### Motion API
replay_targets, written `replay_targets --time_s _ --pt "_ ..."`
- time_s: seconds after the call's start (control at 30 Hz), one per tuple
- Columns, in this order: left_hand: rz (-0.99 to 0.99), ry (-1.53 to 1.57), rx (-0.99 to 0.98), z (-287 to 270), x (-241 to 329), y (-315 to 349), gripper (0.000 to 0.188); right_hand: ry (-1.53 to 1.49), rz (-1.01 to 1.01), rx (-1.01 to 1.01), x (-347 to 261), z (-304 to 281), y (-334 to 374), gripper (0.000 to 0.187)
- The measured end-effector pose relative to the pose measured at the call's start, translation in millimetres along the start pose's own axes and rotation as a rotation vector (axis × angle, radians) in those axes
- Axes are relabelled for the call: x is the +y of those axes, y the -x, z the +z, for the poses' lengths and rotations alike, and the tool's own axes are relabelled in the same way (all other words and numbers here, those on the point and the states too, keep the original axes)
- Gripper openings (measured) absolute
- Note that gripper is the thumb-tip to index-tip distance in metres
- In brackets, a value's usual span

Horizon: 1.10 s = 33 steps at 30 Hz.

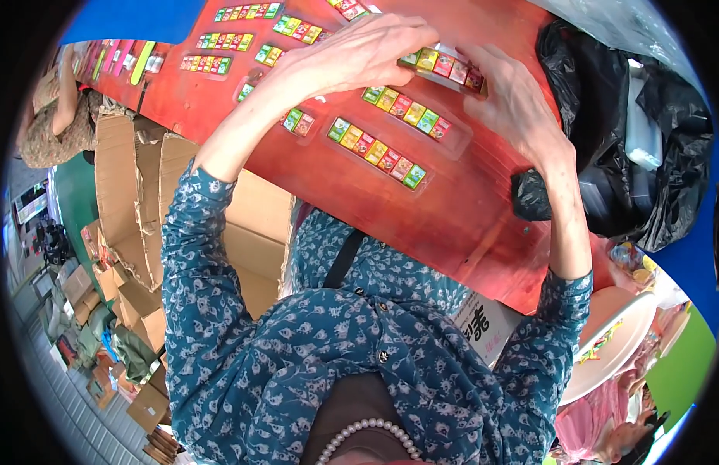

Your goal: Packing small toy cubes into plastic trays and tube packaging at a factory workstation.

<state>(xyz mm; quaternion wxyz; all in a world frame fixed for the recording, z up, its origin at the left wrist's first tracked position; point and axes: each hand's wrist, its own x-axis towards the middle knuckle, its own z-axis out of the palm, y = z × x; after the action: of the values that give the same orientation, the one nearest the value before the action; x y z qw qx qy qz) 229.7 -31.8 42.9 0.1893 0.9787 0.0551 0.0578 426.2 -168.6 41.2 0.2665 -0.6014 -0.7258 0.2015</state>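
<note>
My left hand (375,54) and my right hand (508,97) are closed on the two ends of a clear plastic tray (445,67). A row of small green, yellow and red boxes shows in it between my fingers. My hands partly cover its ends. Nearer to me, two similar filled trays lie slantwise on the red table (359,217): one tray (407,113) close under my hands and another tray (377,153) below it. Beside my left forearm lies a partly covered tray (298,122).
More filled trays (224,41) lie at the far left of the table. A black plastic bag (669,101) with clear plastic pieces sits at the right edge. An opened cardboard box (255,225) stands at the near left. Another person's arm (65,93) shows at the far left.
</note>
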Motion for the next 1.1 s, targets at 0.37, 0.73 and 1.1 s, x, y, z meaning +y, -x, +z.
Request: replay_targets --time_s 0.37,0.73,1.1 --pt "-0.051 -0.041 0.003 15 13 -23 0.045 0.072 0.029 0.046 18 -28 -4 0.056" --pt "-0.179 -0.139 -0.007 8 24 -35 0.048 0.311 0.159 0.628 138 -109 -195 0.022" --pt "-0.11 -0.123 0.056 26 17 -33 0.044 0.612 -0.023 0.642 220 -34 -214 0.021"
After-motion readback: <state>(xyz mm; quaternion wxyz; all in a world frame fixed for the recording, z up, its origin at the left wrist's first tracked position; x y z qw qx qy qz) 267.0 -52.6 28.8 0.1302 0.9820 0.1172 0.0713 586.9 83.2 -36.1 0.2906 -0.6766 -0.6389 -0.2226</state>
